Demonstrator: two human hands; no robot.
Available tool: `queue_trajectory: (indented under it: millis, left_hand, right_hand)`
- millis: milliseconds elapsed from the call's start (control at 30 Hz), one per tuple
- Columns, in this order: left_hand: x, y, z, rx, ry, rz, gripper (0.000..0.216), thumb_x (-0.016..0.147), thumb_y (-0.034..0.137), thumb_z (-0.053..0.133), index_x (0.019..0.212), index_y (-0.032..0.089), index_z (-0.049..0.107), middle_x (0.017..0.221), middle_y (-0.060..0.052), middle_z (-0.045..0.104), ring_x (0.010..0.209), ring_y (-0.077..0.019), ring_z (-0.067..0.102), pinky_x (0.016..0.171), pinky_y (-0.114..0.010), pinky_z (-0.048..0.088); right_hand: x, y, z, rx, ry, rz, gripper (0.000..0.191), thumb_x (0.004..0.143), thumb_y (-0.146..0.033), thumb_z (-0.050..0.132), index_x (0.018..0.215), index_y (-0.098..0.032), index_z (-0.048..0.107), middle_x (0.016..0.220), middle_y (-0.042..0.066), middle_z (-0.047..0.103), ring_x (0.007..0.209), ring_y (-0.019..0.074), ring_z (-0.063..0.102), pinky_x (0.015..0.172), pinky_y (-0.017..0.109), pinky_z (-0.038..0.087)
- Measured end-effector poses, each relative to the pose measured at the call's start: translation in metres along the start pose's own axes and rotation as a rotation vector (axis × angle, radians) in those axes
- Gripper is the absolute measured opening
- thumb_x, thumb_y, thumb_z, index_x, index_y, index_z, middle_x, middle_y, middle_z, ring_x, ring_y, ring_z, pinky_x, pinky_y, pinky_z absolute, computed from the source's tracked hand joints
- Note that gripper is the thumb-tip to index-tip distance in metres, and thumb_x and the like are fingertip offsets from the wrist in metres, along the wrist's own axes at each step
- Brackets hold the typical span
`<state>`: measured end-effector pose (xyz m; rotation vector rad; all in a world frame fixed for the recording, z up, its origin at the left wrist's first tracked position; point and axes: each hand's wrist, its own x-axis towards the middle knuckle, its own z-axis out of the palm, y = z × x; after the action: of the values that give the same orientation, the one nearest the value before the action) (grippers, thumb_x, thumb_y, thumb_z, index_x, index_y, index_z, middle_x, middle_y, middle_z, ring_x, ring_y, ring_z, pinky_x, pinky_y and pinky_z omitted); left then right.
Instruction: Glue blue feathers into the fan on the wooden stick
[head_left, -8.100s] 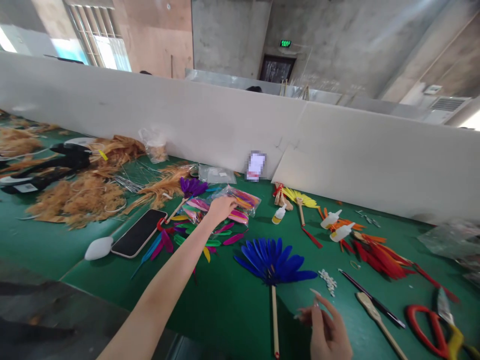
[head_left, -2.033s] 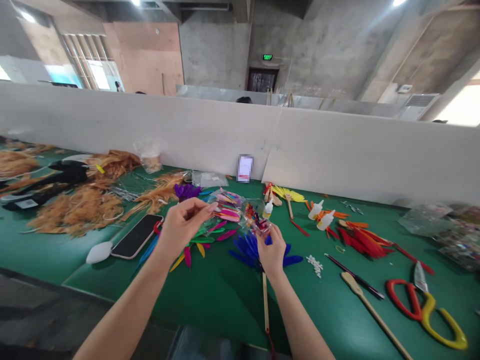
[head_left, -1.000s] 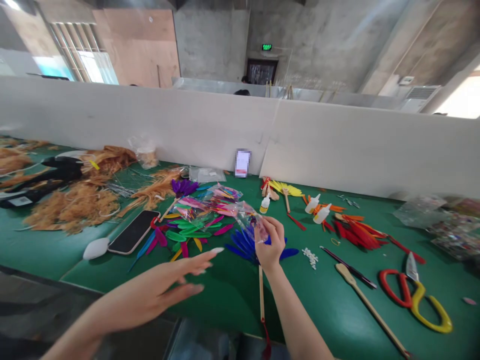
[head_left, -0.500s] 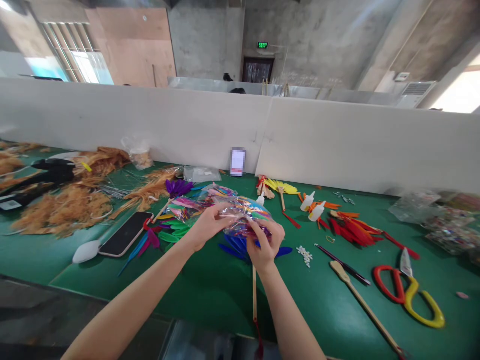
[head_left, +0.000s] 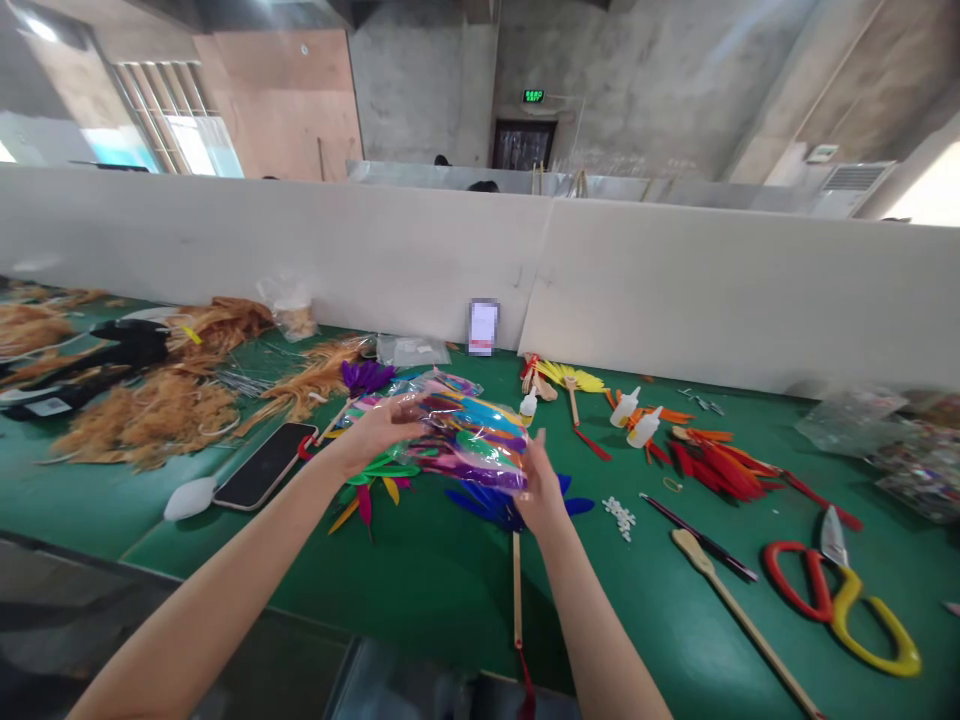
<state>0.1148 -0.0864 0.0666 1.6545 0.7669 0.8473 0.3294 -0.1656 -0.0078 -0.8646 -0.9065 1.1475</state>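
Note:
Between my hands is a clear plastic bag of multicoloured feathers [head_left: 480,440], held above the table. My left hand [head_left: 386,430] grips its left end, and my right hand [head_left: 538,478] holds the right end with the thumb up along the side. Beneath the bag lies a fan of blue feathers [head_left: 487,507] on a wooden stick [head_left: 517,590] with a red tassel; the bag and my right hand hide part of it. Loose green, magenta and yellow feathers [head_left: 364,500] lie below my left hand. A purple feather fan [head_left: 367,377] sits behind it.
Right of my hands are white beads [head_left: 619,518], a dark pen-like tool [head_left: 697,538], a wooden stick [head_left: 739,610], scissors [head_left: 832,590], red feathers [head_left: 720,468] and white glue bottles [head_left: 643,427]. At left lie a phone [head_left: 266,467] and brown fibre [head_left: 150,420]. A white partition [head_left: 712,290] stands behind.
The bag has been spread wider and flatter between my hands, its feathers showing more clearly. My left hand has moved left, and my right hand has shifted to the bag's right end.

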Motion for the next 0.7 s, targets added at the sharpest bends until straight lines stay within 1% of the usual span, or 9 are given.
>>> queue_trajectory:
  millis: [67, 167, 300, 367, 433, 500, 567, 633, 700]
  left_hand:
    - [0.000, -0.001, -0.002, 0.095, -0.045, 0.031, 0.035, 0.070, 0.023, 0.070, 0.105, 0.024, 0.070, 0.094, -0.007, 0.073, 0.085, -0.0233, 0.069, 0.073, -0.036, 0.057]
    - [0.000, -0.006, -0.007, 0.230, -0.014, 0.074, 0.037, 0.071, 0.019, 0.065, 0.108, 0.025, 0.068, 0.092, -0.005, 0.074, 0.081, -0.0223, 0.070, 0.064, -0.031, 0.057]
    - [0.003, -0.012, -0.013, 0.293, 0.012, 0.082, 0.040, 0.068, 0.017, 0.066, 0.107, 0.025, 0.067, 0.097, -0.005, 0.073, 0.083, -0.0237, 0.069, 0.058, -0.029, 0.056]
    - [0.004, -0.010, -0.013, 0.317, -0.005, 0.073, 0.039, 0.068, 0.017, 0.064, 0.107, 0.023, 0.066, 0.096, -0.006, 0.073, 0.080, -0.0230, 0.070, 0.054, -0.027, 0.054]
    - [0.005, -0.006, -0.012, 0.342, -0.037, 0.052, 0.039, 0.070, 0.017, 0.061, 0.108, 0.021, 0.065, 0.089, -0.006, 0.074, 0.070, -0.0211, 0.069, 0.049, -0.026, 0.052]
    - [0.004, 0.000, -0.009, 0.381, -0.071, 0.031, 0.039, 0.071, 0.019, 0.060, 0.110, 0.020, 0.065, 0.085, -0.004, 0.074, 0.067, -0.0195, 0.068, 0.051, -0.025, 0.052]
    - [0.004, 0.005, -0.006, 0.424, -0.096, 0.022, 0.038, 0.073, 0.021, 0.059, 0.110, 0.021, 0.065, 0.090, -0.003, 0.074, 0.074, -0.0195, 0.069, 0.057, -0.025, 0.052]
    - [0.003, 0.010, -0.003, 0.484, -0.060, 0.044, 0.035, 0.075, 0.023, 0.056, 0.108, 0.022, 0.066, 0.098, -0.003, 0.072, 0.083, -0.0196, 0.068, 0.064, -0.024, 0.052]
    - [0.004, 0.014, 0.000, 0.537, 0.017, 0.081, 0.030, 0.078, 0.024, 0.052, 0.104, 0.021, 0.068, 0.098, -0.004, 0.072, 0.084, -0.0192, 0.067, 0.068, -0.025, 0.051]
  right_hand:
    - [0.000, 0.001, 0.004, 0.096, -0.010, 0.086, 0.053, 0.071, -0.059, 0.065, 0.109, -0.023, 0.064, 0.093, 0.006, 0.073, 0.085, 0.0259, 0.070, 0.066, 0.035, 0.057]
    - [0.001, 0.005, 0.008, 0.211, 0.073, 0.142, 0.037, 0.066, -0.044, 0.077, 0.095, -0.022, 0.070, 0.084, 0.003, 0.074, 0.076, 0.0225, 0.071, 0.064, 0.031, 0.057]
    - [0.005, 0.010, 0.005, 0.306, 0.175, 0.142, 0.028, 0.062, -0.036, 0.081, 0.084, -0.022, 0.071, 0.081, -0.001, 0.075, 0.075, 0.0178, 0.071, 0.067, 0.026, 0.057]
    - [0.004, 0.009, 0.004, 0.319, 0.178, 0.134, 0.030, 0.066, -0.039, 0.079, 0.090, -0.024, 0.069, 0.086, -0.002, 0.075, 0.080, 0.0182, 0.071, 0.068, 0.027, 0.057]
    - [0.003, 0.007, 0.004, 0.311, 0.155, 0.187, 0.034, 0.068, -0.044, 0.076, 0.094, -0.023, 0.068, 0.089, 0.001, 0.074, 0.081, 0.0206, 0.071, 0.065, 0.029, 0.058]
    - [0.000, 0.005, 0.004, 0.281, 0.119, 0.286, 0.036, 0.066, -0.044, 0.078, 0.090, -0.019, 0.068, 0.083, 0.003, 0.075, 0.075, 0.0221, 0.072, 0.061, 0.029, 0.058]
    - [-0.002, 0.003, 0.005, 0.263, 0.106, 0.339, 0.033, 0.061, -0.040, 0.082, 0.081, -0.018, 0.068, 0.073, 0.003, 0.074, 0.069, 0.0221, 0.071, 0.060, 0.029, 0.057]
    - [-0.002, 0.003, 0.007, 0.286, 0.103, 0.310, 0.031, 0.058, -0.036, 0.085, 0.078, -0.018, 0.069, 0.072, 0.002, 0.074, 0.070, 0.0224, 0.071, 0.063, 0.029, 0.057]
    - [-0.001, 0.004, 0.007, 0.324, 0.113, 0.259, 0.031, 0.058, -0.034, 0.085, 0.080, -0.019, 0.070, 0.076, 0.001, 0.075, 0.075, 0.0221, 0.071, 0.068, 0.029, 0.057]
